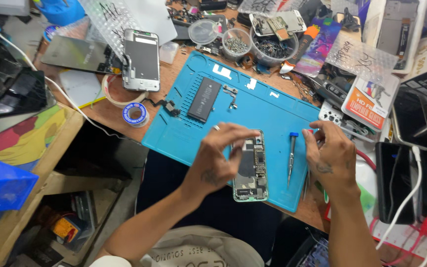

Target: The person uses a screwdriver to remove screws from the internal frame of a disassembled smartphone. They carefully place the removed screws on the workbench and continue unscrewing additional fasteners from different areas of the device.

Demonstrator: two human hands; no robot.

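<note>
An opened phone (251,170) with its back off lies on a blue repair mat (273,111), showing the circuit board. My left hand (218,160) hovers over the phone's upper left, thumb and fingertips pinched together; nothing shows between them. My right hand (329,153) rests at the mat's right edge with its fingers curled, just right of a blue-capped screwdriver (291,155) lying on the mat. Thin metal tweezers (306,185) poke out from under this hand. A black battery (204,99) and small metal brackets (231,94) lie further back on the mat.
A detached phone screen (141,59) and a tape roll (135,114) lie left of the mat. Round tubs of screws (236,43) stand behind it. On the right are a dark phone (395,182) with a white cable, packaged screen glass (371,99) and clutter.
</note>
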